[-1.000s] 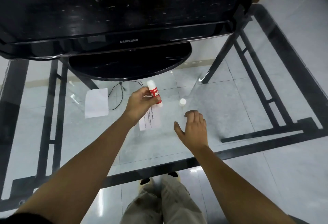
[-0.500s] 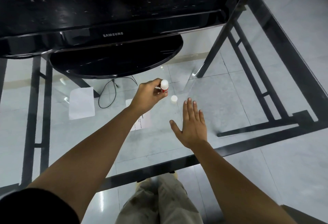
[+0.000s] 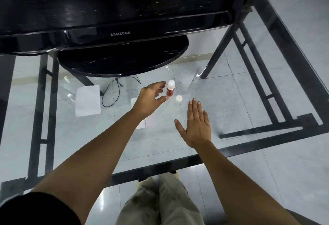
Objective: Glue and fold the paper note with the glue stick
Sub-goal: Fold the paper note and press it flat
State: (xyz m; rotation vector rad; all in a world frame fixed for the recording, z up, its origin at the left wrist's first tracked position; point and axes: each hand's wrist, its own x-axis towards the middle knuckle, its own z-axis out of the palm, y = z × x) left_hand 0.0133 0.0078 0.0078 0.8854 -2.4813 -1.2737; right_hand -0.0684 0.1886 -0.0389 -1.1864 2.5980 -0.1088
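Red-labelled and white-topped, the glue stick [image 3: 170,88] is standing upright on the glass table [image 3: 231,103], just above the centre of the frame. The left hand [image 3: 151,98] is hovering immediately to the left of it with its fingers [image 3: 160,84] loosely spread and curved around empty space; the index fingertip is lying near the stick's top and the thumb tip near its base, and whether either is touching the stick cannot be told. A small white cap [image 3: 178,98] is lying on the glass just to the lower right of the stick, apart from both hands. The right hand [image 3: 196,123] is showing lower and to the right of centre, palm down, fingers straight and close together, thumb spread outward, gripping nothing. The paper note [image 3: 146,121] is lying flat on the glass, largely covered by the left wrist, with printed text showing at its lower edge. A black monitor [image 3: 120,11] is occupying the upper part of the frame.
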